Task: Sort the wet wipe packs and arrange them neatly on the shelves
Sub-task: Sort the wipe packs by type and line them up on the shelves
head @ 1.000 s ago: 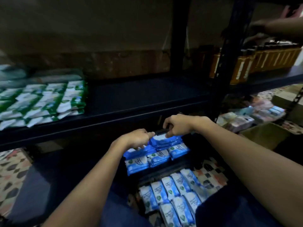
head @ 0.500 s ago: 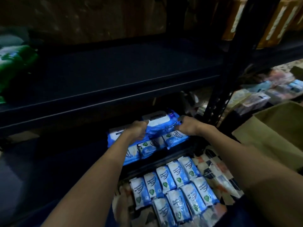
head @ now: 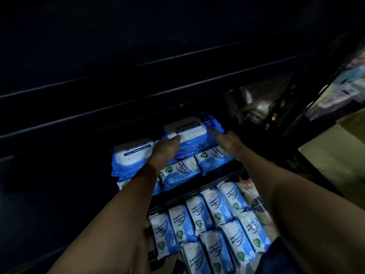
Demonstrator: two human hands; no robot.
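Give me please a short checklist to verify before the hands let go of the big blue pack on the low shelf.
1. Both hands on the pack: left hand and right hand touch the upper big pack from either side. Ok.
2. Pack rests on the stack under it: appears so. Ok.
3. Lines up with the neighbouring big pack: it sits further back and skewed. Not ok.
4. Small packs in front in an orderly row: slightly tilted. Not ok.
5. Room behind the pack on the low shelf: too dark. Cannot tell.
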